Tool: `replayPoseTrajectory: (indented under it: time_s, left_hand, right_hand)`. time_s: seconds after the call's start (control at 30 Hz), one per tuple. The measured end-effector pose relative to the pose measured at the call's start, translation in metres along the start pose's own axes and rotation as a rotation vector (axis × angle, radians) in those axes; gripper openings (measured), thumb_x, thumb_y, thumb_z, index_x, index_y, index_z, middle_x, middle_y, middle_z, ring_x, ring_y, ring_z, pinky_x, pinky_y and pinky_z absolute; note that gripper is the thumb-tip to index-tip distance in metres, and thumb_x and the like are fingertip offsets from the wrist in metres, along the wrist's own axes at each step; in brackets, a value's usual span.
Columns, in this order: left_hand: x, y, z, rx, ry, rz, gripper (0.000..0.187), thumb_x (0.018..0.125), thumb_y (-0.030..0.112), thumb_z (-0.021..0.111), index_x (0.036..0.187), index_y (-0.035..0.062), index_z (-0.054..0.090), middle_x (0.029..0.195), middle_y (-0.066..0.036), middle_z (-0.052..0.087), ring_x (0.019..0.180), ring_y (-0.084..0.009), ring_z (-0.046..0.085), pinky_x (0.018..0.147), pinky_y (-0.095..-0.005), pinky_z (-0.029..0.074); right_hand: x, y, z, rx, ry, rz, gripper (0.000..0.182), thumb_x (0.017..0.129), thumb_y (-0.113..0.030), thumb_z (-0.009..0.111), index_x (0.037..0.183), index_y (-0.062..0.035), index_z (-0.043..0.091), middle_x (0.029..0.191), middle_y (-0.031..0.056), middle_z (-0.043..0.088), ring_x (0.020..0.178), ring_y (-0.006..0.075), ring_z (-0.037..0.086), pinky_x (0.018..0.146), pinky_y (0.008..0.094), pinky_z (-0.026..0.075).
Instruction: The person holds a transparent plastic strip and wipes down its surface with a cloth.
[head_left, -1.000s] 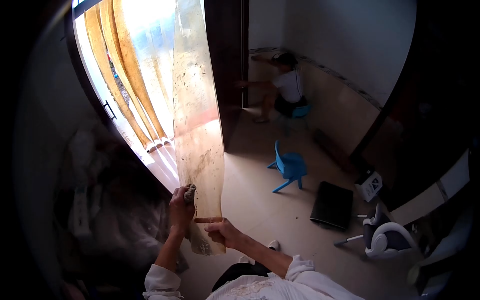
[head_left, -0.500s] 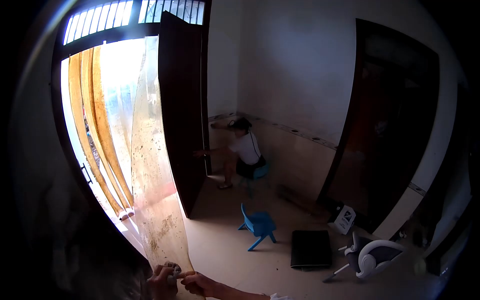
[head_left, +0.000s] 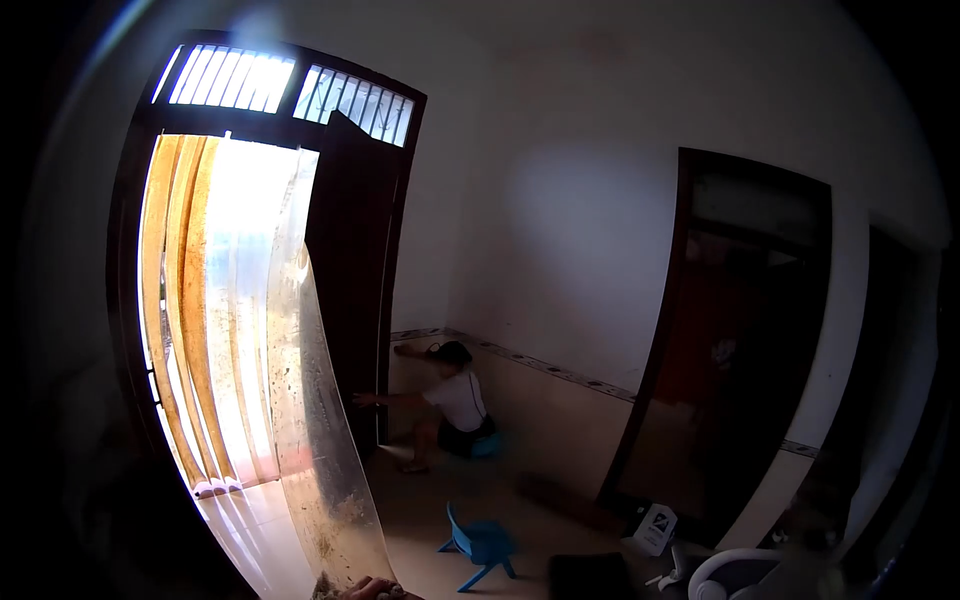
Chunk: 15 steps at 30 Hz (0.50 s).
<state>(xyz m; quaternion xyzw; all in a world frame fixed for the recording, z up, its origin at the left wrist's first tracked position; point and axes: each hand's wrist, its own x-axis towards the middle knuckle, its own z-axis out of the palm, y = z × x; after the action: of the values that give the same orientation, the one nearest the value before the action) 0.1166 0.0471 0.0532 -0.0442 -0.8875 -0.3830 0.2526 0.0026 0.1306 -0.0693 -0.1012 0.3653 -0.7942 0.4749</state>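
Note:
A long, clear plastic curtain strip (head_left: 305, 400), stained with brown specks, hangs from the doorway to the bottom edge. There my right hand (head_left: 370, 588) is closed on the strip's lower part, only its fingers showing. Just left of it is a crumpled greyish-brown cloth (head_left: 326, 588), against the strip. My left hand is mostly cut off by the frame around this cloth. Yellowed curtain strips (head_left: 190, 300) hang farther left in the bright doorway.
A dark door (head_left: 350, 250) stands open beside the strips. Behind it a person (head_left: 460, 395) sits on a low blue seat, arms stretched toward the door. A small blue chair (head_left: 480, 545), a black flat item (head_left: 590, 577) and a white-grey seat (head_left: 735, 572) are on the floor.
The view has tilted up, so the room sits lower in the frame and my hands are nearly out of it. The held strip now curves more to the right at its lower end.

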Motion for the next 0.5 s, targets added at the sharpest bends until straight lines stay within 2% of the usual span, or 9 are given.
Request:
replayPoseTrajectory:
  time_s: [0.03,0.07,0.1,0.17,0.27,0.4,0.43,0.47,0.5]
  left_hand:
    - [0.009,0.008,-0.006,0.017,0.004,-0.052,0.031,0.074,0.011,0.074,0.104,0.0111,0.065,0.099,-0.011,0.065,0.091,-0.0311,0.064,0.078,-0.0389,0.050]
    - [0.020,0.013,-0.011,0.034,-0.002,-0.105,0.031,0.076,0.017,0.074,0.105,0.0130,0.066,0.101,-0.012,0.065,0.091,-0.0323,0.064,0.077,-0.0394,0.051]
    - [0.038,-0.013,0.006,0.173,0.185,0.045,0.021,0.073,0.011,0.072,0.092,0.0098,0.065,0.088,-0.014,0.063,0.079,-0.0369,0.063,0.066,-0.0437,0.051]
    - [0.068,-0.051,0.011,0.199,0.272,-0.053,0.008,0.082,0.009,0.063,0.089,0.0057,0.061,0.083,-0.016,0.059,0.079,-0.0384,0.060,0.065,-0.0465,0.047]
    - [0.094,-0.091,0.017,0.227,0.304,-0.253,0.016,0.091,0.017,0.055,0.086,0.0023,0.058,0.085,-0.019,0.060,0.080,-0.0394,0.059,0.069,-0.0453,0.046]
    - [0.061,-0.072,0.034,0.217,0.042,-0.211,0.016,0.085,0.021,0.062,0.089,0.0061,0.058,0.084,-0.016,0.062,0.079,-0.0388,0.060,0.068,-0.0469,0.045]
    - [0.048,-0.078,0.043,0.137,0.023,-0.210,0.024,0.078,0.025,0.070,0.089,0.0067,0.058,0.083,-0.015,0.063,0.079,-0.0386,0.060,0.068,-0.0470,0.045]
    - [0.037,-0.061,0.038,0.122,-0.083,-0.243,0.031,0.074,0.027,0.074,0.090,0.0058,0.058,0.084,-0.015,0.063,0.081,-0.0381,0.061,0.069,-0.0462,0.046]
    - [0.022,-0.058,0.040,0.111,-0.086,-0.252,0.034,0.072,0.028,0.076,0.090,0.0053,0.058,0.085,-0.015,0.063,0.082,-0.0380,0.061,0.069,-0.0458,0.046]
  right_hand:
    - [-0.006,-0.003,0.009,-0.063,0.034,-0.062,0.011,0.074,0.000,0.058,0.075,-0.0107,0.061,0.054,-0.0001,0.051,0.037,0.0099,0.040,0.034,0.0224,0.032]
    - [0.018,0.007,-0.039,-0.144,-0.087,0.090,0.016,0.075,0.000,0.057,0.088,-0.0039,0.065,0.054,0.0010,0.052,0.035,0.0094,0.038,0.034,0.0230,0.031]
    - [0.003,-0.003,-0.019,-0.175,-0.063,0.126,0.024,0.075,-0.001,0.057,0.098,-0.0002,0.065,0.053,0.0007,0.051,0.034,0.0091,0.037,0.033,0.0231,0.030]
    - [-0.012,-0.023,0.009,-0.230,-0.137,0.186,0.048,0.077,-0.003,0.057,0.123,0.0077,0.055,0.049,-0.0002,0.046,0.032,0.0085,0.032,0.033,0.0238,0.027]
    - [-0.011,-0.021,0.026,-0.201,-0.059,0.167,0.049,0.078,-0.004,0.057,0.126,0.0072,0.053,0.046,-0.0003,0.044,0.032,0.0091,0.032,0.033,0.0244,0.027]
    - [-0.011,-0.027,0.017,-0.072,0.016,0.211,0.019,0.076,-0.004,0.056,0.092,-0.0047,0.067,0.052,-0.0011,0.049,0.036,0.0082,0.035,0.034,0.0228,0.028]
    - [-0.030,-0.038,0.017,-0.051,0.112,0.246,0.006,0.074,-0.005,0.057,0.075,-0.0080,0.062,0.051,-0.0018,0.046,0.035,0.0085,0.035,0.033,0.0236,0.027]
    - [-0.026,-0.028,0.006,-0.054,0.132,0.223,0.010,0.072,-0.004,0.056,0.066,-0.0110,0.052,0.050,-0.0022,0.043,0.034,0.0091,0.034,0.033,0.0244,0.025]
    - [-0.023,-0.022,-0.004,0.003,0.119,0.241,0.011,0.070,-0.001,0.058,0.067,-0.0105,0.053,0.050,-0.0020,0.044,0.035,0.0093,0.036,0.034,0.0247,0.025]
